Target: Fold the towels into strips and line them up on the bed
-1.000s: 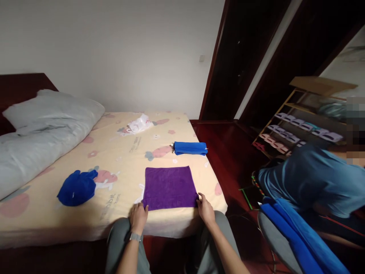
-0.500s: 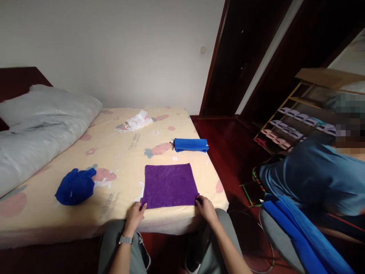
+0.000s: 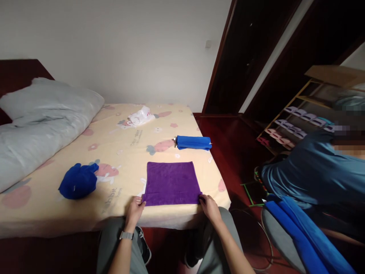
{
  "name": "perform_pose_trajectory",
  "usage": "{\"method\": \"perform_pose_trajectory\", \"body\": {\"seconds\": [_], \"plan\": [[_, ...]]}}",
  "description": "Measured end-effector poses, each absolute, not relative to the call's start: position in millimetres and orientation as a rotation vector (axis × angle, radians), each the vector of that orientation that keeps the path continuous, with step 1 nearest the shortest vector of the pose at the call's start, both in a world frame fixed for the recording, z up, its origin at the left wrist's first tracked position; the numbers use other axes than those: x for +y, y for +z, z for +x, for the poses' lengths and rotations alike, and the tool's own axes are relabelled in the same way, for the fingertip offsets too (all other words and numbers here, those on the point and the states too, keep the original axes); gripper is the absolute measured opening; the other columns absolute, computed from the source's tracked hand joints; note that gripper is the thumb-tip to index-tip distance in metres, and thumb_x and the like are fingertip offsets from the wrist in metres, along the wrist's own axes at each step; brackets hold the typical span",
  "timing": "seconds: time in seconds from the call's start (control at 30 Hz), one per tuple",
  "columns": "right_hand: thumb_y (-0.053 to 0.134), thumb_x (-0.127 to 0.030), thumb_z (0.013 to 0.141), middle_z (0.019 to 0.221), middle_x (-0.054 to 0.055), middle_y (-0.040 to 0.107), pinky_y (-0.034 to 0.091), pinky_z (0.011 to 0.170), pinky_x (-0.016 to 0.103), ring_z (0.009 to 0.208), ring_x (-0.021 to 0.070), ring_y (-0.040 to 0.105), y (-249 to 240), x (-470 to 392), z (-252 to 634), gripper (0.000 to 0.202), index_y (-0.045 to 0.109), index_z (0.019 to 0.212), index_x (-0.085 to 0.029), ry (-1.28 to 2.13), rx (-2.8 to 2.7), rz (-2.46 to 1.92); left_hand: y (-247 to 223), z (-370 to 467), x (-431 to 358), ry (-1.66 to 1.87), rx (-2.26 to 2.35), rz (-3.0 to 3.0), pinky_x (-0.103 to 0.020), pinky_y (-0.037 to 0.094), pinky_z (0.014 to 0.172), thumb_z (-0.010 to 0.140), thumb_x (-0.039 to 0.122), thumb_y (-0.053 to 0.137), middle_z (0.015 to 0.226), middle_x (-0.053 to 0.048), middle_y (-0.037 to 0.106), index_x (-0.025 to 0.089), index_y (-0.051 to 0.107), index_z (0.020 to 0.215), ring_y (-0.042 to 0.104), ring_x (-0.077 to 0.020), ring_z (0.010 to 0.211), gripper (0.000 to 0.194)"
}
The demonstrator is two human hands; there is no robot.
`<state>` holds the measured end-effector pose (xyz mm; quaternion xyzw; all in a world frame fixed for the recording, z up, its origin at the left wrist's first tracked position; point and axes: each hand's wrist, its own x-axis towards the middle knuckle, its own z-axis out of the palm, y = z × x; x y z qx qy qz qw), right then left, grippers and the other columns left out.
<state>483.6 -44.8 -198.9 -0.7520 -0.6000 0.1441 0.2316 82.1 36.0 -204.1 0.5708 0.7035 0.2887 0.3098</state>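
A purple towel lies spread flat near the bed's front edge, its near edge turned over in a narrow fold. My left hand pinches the near left corner between thumb and fingers. At the near right corner, my right hand has its fingers closed on the cloth too. Behind the towel rests a folded blue cloth bundle. To the left sits a crumpled blue cloth, its top bunched up.
The bed has a patterned yellow sheet, with a white plastic bag at the back and a grey quilt on the left. At right, blue cloths hang over a grey stool. Beyond bends a person near a slipper rack.
The view has shifted slightly, so the bed things appear a little higher and further right. Both hands keep hold of the towel's near corners, and the towel lies much the same.
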Motion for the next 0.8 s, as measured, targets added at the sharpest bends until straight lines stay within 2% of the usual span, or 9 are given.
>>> {"method": "perform_pose_trajectory", "body": {"seconds": [0.1,0.2,0.33,0.4,0.5,0.67,0.8], "plan": [[0.048,-0.020,0.091,0.108,0.015,0.065,0.054,0.083,0.039,0.091,0.0271,0.066,-189,-46,476,0.029,0.068,0.112,-0.017,0.151,-1.700,-2.105,-192,90,30,0.841,1.935,1.822,-0.042,0.054,0.086,0.080,0.033,0.062,0.097,-0.010,0.073,0.021,0.064,0.104,0.069,-0.0290,0.098,0.027],[0.045,-0.018,0.093,0.126,0.016,0.062,0.050,0.097,0.045,0.111,0.0295,0.061,-179,-42,453,0.038,0.062,0.126,-0.016,-0.009,-1.811,-1.975,-179,114,24,0.865,1.867,2.333,-0.047,0.046,0.103,0.093,0.032,0.049,0.129,-0.013,0.065,0.022,0.064,0.124,0.058,-0.0305,0.123,0.035],[0.042,-0.030,0.100,0.152,0.012,0.046,0.032,0.118,0.047,0.142,0.0279,0.039,-181,-28,399,0.051,0.045,0.148,-0.014,0.043,-2.064,-1.745,-179,158,20,0.607,1.438,2.767,-0.048,0.031,0.119,0.099,0.036,0.042,0.157,-0.006,0.043,0.025,0.039,0.152,0.036,-0.0264,0.145,0.054],[0.040,-0.038,0.102,0.158,0.011,0.039,0.028,0.121,0.046,0.147,0.0262,0.031,-191,-23,375,0.057,0.037,0.153,-0.013,0.107,-2.170,-1.694,-187,173,19,0.472,1.262,2.861,-0.048,0.027,0.122,0.100,0.036,0.040,0.161,-0.004,0.035,0.026,0.027,0.157,0.030,-0.0239,0.149,0.059],[0.035,-0.045,0.103,0.160,0.011,0.034,0.024,0.122,0.046,0.150,0.0250,0.027,-207,-21,360,0.063,0.031,0.155,-0.011,0.163,-2.256,-1.675,-201,179,20,0.367,1.153,2.899,-0.046,0.028,0.121,0.101,0.035,0.037,0.162,-0.004,0.033,0.026,0.020,0.158,0.029,-0.0212,0.149,0.061],[0.036,-0.046,0.103,0.161,0.012,0.028,0.024,0.122,0.043,0.151,0.0235,0.024,-220,-27,380,0.067,0.024,0.157,-0.011,0.088,-2.277,-1.677,-210,158,25,0.348,1.193,2.889,-0.045,0.030,0.120,0.100,0.050,0.037,0.163,-0.007,0.030,0.024,0.015,0.159,0.028,-0.0222,0.150,0.068],[0.038,-0.045,0.103,0.160,0.013,0.030,0.026,0.121,0.042,0.150,0.0242,0.027,-220,-29,407,0.066,0.027,0.156,-0.010,0.044,-2.279,-1.702,-207,136,26,0.375,1.259,2.858,-0.044,0.031,0.120,0.100,0.051,0.036,0.162,-0.008,0.032,0.023,0.014,0.159,0.031,-0.0225,0.149,0.069]]}}
